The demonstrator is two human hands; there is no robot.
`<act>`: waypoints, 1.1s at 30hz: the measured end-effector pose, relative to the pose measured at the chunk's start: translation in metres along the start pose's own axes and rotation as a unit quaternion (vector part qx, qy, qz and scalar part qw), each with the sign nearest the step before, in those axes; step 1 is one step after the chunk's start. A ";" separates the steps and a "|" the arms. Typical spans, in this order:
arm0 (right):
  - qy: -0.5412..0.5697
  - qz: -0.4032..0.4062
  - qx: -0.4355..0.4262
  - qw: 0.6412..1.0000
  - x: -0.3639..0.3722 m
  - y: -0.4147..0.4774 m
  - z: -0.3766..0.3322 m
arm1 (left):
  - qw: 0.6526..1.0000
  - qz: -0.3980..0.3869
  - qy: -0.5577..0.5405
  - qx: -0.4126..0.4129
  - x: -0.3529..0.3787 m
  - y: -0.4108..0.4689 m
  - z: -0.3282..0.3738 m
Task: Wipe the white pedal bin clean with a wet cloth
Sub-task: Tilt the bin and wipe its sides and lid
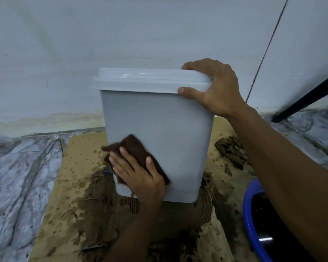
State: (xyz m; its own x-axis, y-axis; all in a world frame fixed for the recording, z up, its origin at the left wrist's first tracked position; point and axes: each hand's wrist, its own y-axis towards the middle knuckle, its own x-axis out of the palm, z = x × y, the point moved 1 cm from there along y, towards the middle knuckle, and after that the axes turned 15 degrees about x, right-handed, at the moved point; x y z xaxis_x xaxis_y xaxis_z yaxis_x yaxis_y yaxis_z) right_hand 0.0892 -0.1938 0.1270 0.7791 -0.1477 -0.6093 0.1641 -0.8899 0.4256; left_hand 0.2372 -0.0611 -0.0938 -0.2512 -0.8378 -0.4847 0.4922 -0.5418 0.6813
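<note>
The white pedal bin [159, 118] stands with its lid closed on wet cardboard [80, 195] in front of a pale wall. My left hand [140, 173] presses a dark brown cloth [134, 146] flat against the lower left of the bin's front face, fingers spread and straight. My right hand [214, 87] grips the bin's top right corner, fingers over the lid and thumb on the rim. The pedal is hidden behind my left hand.
A blue basin [254, 220] with dark water sits at the lower right beside my right forearm. A crumpled brown rag [231, 150] lies on the cardboard right of the bin. A black pole [307, 97] leans at the right. Marbled floor [17, 176] surrounds the cardboard.
</note>
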 end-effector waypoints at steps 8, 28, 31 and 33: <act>-0.001 -0.011 0.010 1.000 -0.003 0.001 0.000 | 0.967 -0.077 0.028 0.242 0.007 0.038 0.015; -0.015 -0.014 0.009 1.000 -0.005 -0.004 -0.005 | 0.994 0.044 -0.051 -0.085 0.008 0.008 0.017; -0.016 -0.015 0.003 1.000 -0.005 -0.005 -0.006 | 0.940 0.094 -0.089 -0.316 0.007 -0.003 0.000; -0.016 -0.015 0.001 1.000 -0.006 -0.006 -0.005 | 0.894 0.087 -0.118 -0.424 0.006 -0.017 0.007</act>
State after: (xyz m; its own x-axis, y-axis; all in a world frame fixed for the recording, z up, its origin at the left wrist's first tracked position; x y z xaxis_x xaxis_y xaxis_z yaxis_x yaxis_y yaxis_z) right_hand 0.0867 -0.1856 0.1309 0.7537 -0.1357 -0.6430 0.1848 -0.8952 0.4055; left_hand 0.2215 -0.0572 -0.1043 -0.2290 -0.9495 -0.2143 0.9704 -0.2401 0.0267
